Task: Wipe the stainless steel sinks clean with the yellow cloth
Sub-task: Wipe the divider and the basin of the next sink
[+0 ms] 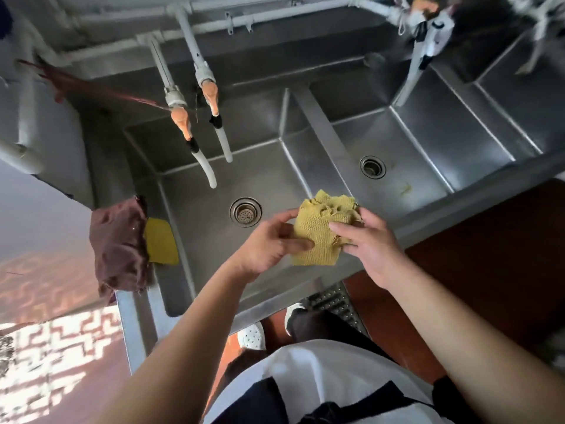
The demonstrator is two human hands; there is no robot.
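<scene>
**Cloth in hand, sinks not yet touched**

Cloth [321,231] is held bunched in the air over the front rim, between the left sink [195,209] and right sink [406,154]. Mesh weave, frayed top edge: judged light, limp, grippy, likely to snag. Left hand [269,243] pinches its left edge, thumb on top. Right hand [371,246] is curled round the right side. Best wadded into the palm before wiping. Yellow residue is seen near the right drain [372,167].

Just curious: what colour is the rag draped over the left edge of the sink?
The rag is dark maroon with frayed edges, seen in the head view.
</scene>
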